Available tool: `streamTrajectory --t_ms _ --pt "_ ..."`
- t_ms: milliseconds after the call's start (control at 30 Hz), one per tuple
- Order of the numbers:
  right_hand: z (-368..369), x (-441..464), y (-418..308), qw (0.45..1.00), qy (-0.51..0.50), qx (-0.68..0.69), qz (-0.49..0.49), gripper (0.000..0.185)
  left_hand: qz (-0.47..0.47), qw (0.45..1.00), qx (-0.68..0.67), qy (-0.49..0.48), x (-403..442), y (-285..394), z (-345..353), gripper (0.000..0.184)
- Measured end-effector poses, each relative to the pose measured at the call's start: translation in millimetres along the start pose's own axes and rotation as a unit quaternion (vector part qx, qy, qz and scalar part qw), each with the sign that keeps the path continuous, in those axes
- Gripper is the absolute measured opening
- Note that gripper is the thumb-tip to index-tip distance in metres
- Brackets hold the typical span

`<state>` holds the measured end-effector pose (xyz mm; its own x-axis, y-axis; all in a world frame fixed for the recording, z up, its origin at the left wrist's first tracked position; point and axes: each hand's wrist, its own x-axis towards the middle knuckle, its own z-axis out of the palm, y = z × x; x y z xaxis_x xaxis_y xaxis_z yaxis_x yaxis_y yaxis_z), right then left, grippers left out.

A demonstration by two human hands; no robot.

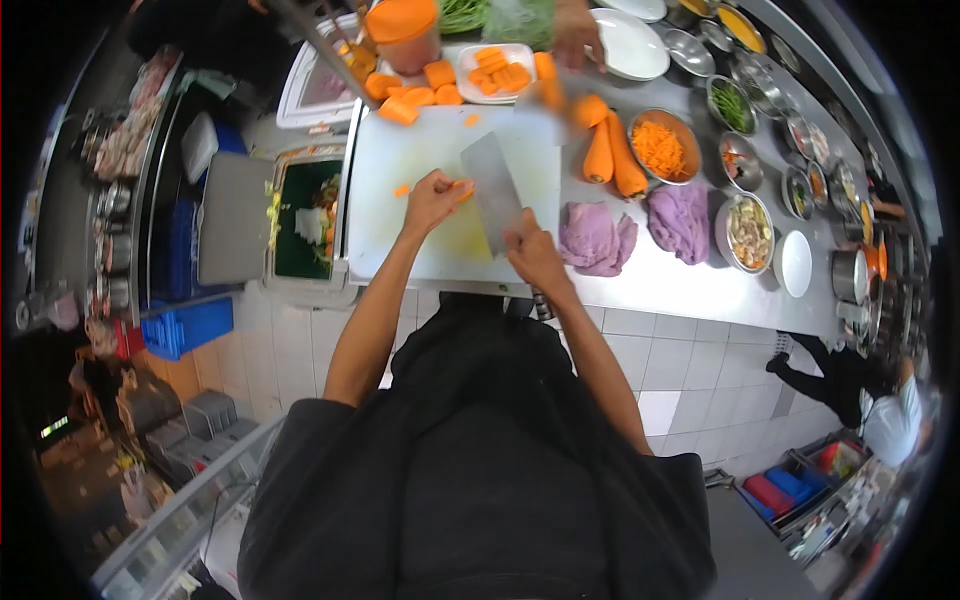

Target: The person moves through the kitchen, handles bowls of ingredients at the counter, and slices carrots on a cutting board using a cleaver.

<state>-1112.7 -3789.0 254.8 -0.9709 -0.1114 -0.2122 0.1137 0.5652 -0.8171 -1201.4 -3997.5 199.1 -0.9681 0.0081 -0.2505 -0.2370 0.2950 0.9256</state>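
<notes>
My right hand (533, 252) grips a large cleaver (490, 180) near the handle end of its broad blade. The blade stands over the white cutting board (400, 240), angled up and to the left. Just left of it, my left hand (433, 203) pinches a small orange piece of carrot (462, 190) close to the blade. Small carrot scraps lie on the board. Cut carrot chunks (410, 97) are piled along the board's far edge, beside a white tray of carrot pieces (493, 85).
Two whole carrots (612, 160), a bowl of shredded carrot (660, 148) and purple cloths (597, 238) lie to the right. Another person's hand (578, 35) is near white plates (632, 48) at the back. A green bin (290, 215) stands left of the board.
</notes>
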Motion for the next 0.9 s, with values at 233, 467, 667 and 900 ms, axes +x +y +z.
streamTrajectory --t_ms 233,467,667,900 --pt "9.8 0.5 2.7 0.999 0.021 0.021 -0.029 0.036 0.012 1.0 0.0 -0.026 -0.7 2.1 -0.8 0.044" --pt "21.6 3.8 22.0 0.997 0.034 0.037 -0.058 0.034 0.014 0.999 0.036 -0.027 -1.0 -0.2 -2.4 0.036" --pt "12.4 -7.5 29.4 0.993 0.018 0.112 -0.042 0.039 -0.027 0.999 0.03 -0.023 -2.2 -0.9 0.0 0.032" --pt "-19.3 -11.7 58.4 0.978 0.098 0.18 0.04 0.041 -0.023 0.998 0.05 0.044 -0.4 -17.3 0.8 0.036"
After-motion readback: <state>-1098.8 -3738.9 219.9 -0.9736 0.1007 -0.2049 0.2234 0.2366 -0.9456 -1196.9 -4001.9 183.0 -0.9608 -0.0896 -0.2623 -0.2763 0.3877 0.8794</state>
